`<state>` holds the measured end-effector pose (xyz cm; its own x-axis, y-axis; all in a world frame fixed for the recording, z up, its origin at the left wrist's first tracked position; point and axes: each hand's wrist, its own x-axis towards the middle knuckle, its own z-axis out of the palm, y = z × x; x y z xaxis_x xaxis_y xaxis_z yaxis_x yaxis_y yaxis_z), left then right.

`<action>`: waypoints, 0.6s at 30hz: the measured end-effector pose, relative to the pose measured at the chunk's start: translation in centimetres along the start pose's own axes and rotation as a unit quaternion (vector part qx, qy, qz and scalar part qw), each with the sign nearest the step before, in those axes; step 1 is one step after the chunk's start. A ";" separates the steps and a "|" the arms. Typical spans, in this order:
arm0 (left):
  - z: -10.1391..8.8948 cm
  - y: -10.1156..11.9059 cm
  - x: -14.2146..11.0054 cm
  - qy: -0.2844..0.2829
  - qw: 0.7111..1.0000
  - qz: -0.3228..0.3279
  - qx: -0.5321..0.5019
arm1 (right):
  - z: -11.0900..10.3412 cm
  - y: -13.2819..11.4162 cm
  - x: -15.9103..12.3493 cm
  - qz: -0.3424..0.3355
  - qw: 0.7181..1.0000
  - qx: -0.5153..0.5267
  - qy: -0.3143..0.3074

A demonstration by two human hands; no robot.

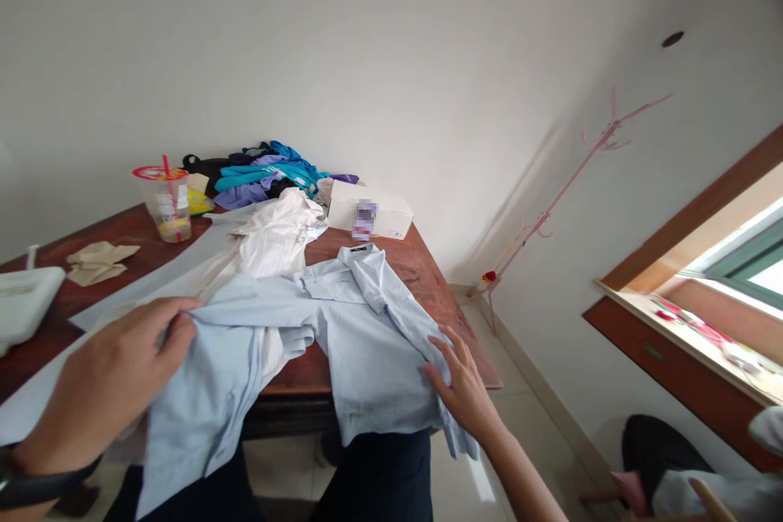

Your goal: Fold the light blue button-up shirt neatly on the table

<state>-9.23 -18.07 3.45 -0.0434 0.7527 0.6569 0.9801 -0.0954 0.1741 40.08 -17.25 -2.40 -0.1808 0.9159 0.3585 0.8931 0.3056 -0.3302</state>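
A light blue shirt lies spread over the table's front edge, its collar toward the back and its lower part hanging down. My left hand pinches one sleeve between thumb and fingers and holds it out to the left, with cloth hanging below. On the shirt's right side rests my right hand, fingers spread over the other sleeve. Under and behind the stretched sleeve, a white striped garment lies bunched on the table.
The wooden table carries a white box, a heap of clothes, a plastic cup with a red straw, crumpled brown paper and a white container. A pink coat stand leans into view at right.
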 end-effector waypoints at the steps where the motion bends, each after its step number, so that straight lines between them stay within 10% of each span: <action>1: -0.6 1.1 0.6 0.013 1.000 -0.005 -0.014 | -0.1 -0.8 0.7 -0.010 1.000 0.009 0.001; 9: -1.1 7.6 4.8 -0.032 0.978 0.070 -0.192 | 1.2 -10.9 5.0 -0.156 0.972 0.154 -0.086; 18: 1.4 11.6 5.8 -0.256 0.887 0.034 -0.382 | 5.0 -18.7 8.6 -0.230 0.956 0.177 0.032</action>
<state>2.13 -13.90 8.27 0.2952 0.9073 0.2995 0.5515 -0.4177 0.7220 19.81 -13.82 2.48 -0.4853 0.6490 0.5859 0.5273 0.7518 -0.3961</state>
